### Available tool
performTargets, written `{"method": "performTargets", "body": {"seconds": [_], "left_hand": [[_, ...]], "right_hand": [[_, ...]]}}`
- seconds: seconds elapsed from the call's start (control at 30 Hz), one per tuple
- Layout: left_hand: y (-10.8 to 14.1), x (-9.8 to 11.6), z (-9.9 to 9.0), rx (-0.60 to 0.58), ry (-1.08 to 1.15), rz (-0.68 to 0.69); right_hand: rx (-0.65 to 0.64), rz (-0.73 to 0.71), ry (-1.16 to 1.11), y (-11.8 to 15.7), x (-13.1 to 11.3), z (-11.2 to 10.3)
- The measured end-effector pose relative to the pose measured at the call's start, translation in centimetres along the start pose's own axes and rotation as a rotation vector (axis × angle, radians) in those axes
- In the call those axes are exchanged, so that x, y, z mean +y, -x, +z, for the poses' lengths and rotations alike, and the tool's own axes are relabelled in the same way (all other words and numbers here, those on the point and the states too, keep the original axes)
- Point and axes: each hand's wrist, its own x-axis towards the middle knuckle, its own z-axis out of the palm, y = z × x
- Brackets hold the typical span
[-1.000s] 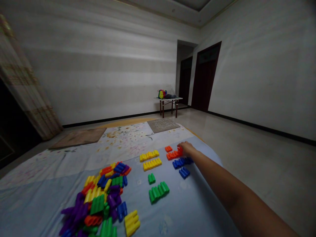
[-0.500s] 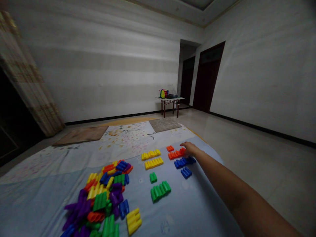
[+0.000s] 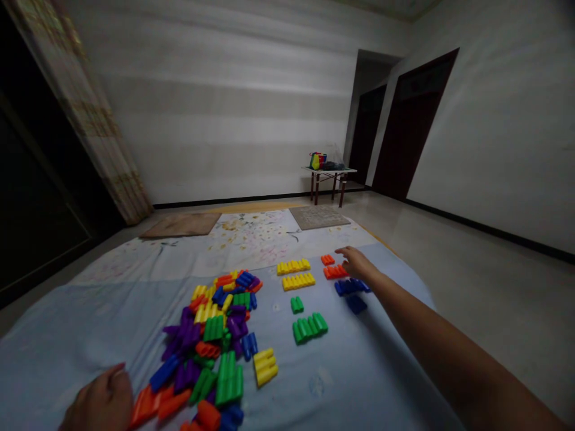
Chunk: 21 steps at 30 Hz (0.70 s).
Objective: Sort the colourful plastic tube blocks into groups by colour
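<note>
My right hand (image 3: pixel 354 262) reaches over the far right of the cloth, fingers apart and holding nothing, just beside the small orange piece (image 3: pixel 327 260) and above the longer orange row (image 3: pixel 335 272). At the lower left, my left hand (image 3: pixel 101 400) is beside orange pieces (image 3: pixel 150 404) at the near edge of a mixed pile; blur hides whether it holds anything. Two yellow rows (image 3: pixel 299 281), green pieces (image 3: pixel 309 328) and blue pieces (image 3: pixel 353 287) lie apart from the pile. Purple pieces (image 3: pixel 182 335) show within it.
A yellow piece (image 3: pixel 266 367) rests at the pile's right side. Two mats, one brown (image 3: pixel 182 225) and one grey (image 3: pixel 318 218), lie at the cloth's far edge. Beyond stands a small table (image 3: pixel 330 170) with colourful items and a bag.
My left hand has come into view at the lower left. My right hand has shifted slightly away from the longer orange row, fingers more spread. The whole view has turned left.
</note>
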Motion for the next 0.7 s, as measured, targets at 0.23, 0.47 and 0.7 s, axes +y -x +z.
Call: {"method": "performTargets", "body": {"seconds": [0.23,0.47,0.7], "left_hand": [[1.0,1.8,-1.6,-0.079,-0.072,-0.02],[1.1,1.9,-1.8,-0.132,-0.092,-0.047],[1.1,2.2,-2.2,-0.145,-0.08,-0.045]], "right_hand": [[-0.137,-0.575,-0.352,8.1,-12.8,3.0],[-0.221,-0.563,-0.07,12.7,-18.9,6.7],[-0.172,-0.557,-0.227,12.8,-18.7,6.3]]}}
